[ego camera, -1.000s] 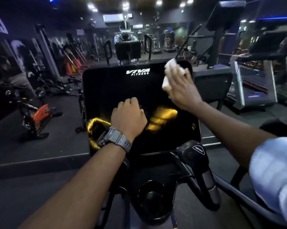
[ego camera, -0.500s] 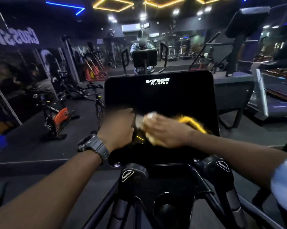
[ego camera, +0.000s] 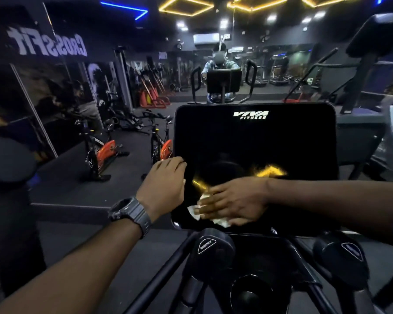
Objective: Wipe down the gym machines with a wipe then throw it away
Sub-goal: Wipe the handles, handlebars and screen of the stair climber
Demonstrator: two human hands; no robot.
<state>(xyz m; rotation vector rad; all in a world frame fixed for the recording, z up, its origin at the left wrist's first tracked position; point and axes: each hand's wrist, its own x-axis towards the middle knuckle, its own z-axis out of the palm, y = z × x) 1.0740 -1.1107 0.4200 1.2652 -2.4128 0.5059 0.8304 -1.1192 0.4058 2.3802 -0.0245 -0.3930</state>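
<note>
The right hand lies flat, fingers straight and together, on the lower left part of the black screen of the machine, pressing the white wipe against the glass. The wipe is under the palm and fingers; a crumpled corner sticks out past the fingertips to the left, and another bit shows below the hand near the screen's bottom edge. The left hand grips the screen's left edge, fingers curled over the front of the rim, just beside the right hand's fingertips but not touching them. A dark watch sits on the left wrist. The screen carries the words VIVA FITNESS at the top and yellow reflections of the ceiling lights just above the right hand. Below the screen stand two black knobs on the handlebars. Orange-and-black spin bikes stand on the floor to the left.
</note>
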